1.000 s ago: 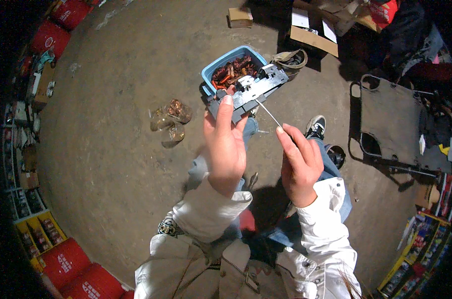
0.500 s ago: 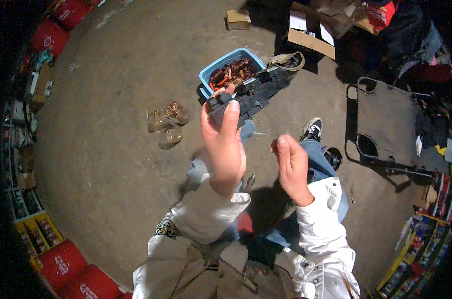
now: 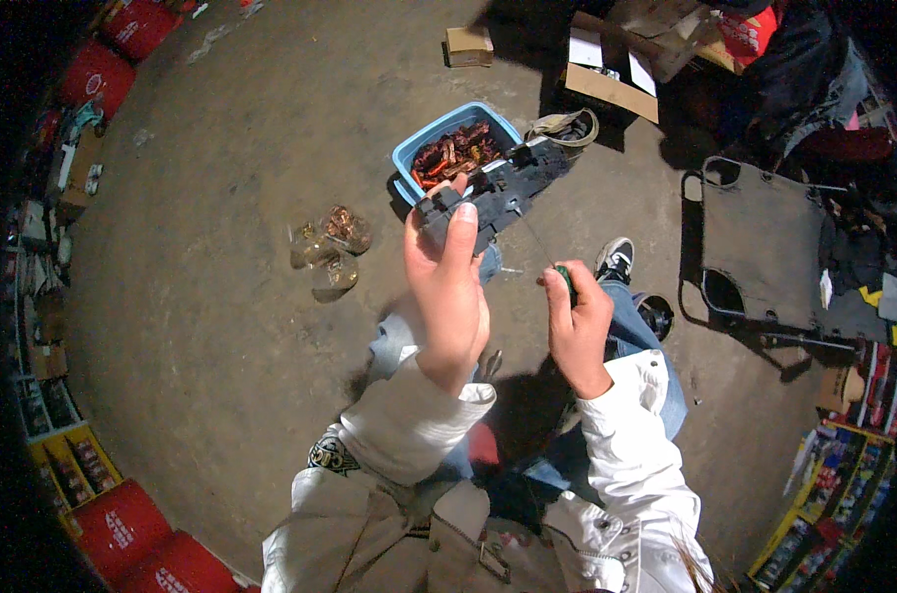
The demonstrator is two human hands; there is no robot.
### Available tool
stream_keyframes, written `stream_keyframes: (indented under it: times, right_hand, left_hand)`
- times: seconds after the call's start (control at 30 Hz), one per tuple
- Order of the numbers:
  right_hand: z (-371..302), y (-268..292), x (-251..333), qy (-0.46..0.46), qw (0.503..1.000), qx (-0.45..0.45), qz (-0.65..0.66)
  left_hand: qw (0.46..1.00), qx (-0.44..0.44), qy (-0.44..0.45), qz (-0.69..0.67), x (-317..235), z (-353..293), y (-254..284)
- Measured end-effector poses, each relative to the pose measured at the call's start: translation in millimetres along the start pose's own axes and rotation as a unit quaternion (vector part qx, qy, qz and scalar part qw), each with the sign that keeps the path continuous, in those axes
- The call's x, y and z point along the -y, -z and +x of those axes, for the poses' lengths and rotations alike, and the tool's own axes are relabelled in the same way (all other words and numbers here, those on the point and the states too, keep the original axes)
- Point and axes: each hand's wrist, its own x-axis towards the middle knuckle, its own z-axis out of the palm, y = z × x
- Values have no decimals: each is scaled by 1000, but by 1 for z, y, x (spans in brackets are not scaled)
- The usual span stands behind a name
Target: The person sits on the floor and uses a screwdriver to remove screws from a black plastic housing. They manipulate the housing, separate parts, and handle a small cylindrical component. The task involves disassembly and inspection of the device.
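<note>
A long black plastic part with clips and ribs rests in my left hand, the thumb pressed on its near end. My right hand is closed round the green handle of a screwdriver. Its thin shaft points up and left toward the plastic part; the tip appears to reach the part's underside, though contact is hard to make out. Beyond the part stands a light-blue tub holding dark reddish scraps, partly covered by my hand and the part.
Clear bags with copper-coloured bits lie on the floor, left. A small cardboard box and a larger open carton stand far off. At right is a grey folding seat. My shoe is ahead; shelves line both sides.
The screwdriver's green handle now shows in my right hand, its shaft angled toward the part. The plastic part has turned slightly, exposing more of its face.
</note>
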Motion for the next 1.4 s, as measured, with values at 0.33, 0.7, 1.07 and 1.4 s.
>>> stream_keyframes:
  times: [0.33,0.7,1.07,1.4]
  right_hand:
    - [1,2,-7,-130,962,125,204]
    - [9,21,25,14,982,32,-184]
    - [17,62,30,0,964,96,-248]
    - [15,65,16,-11,956,124,-266]
  left_hand:
    - [999,15,11,-50,-5,0,-1]
    - [997,10,-32,64,-2,4,2]
    - [984,62,-15,168,3,1,3]
    - [970,106,-11,218,12,7,16]
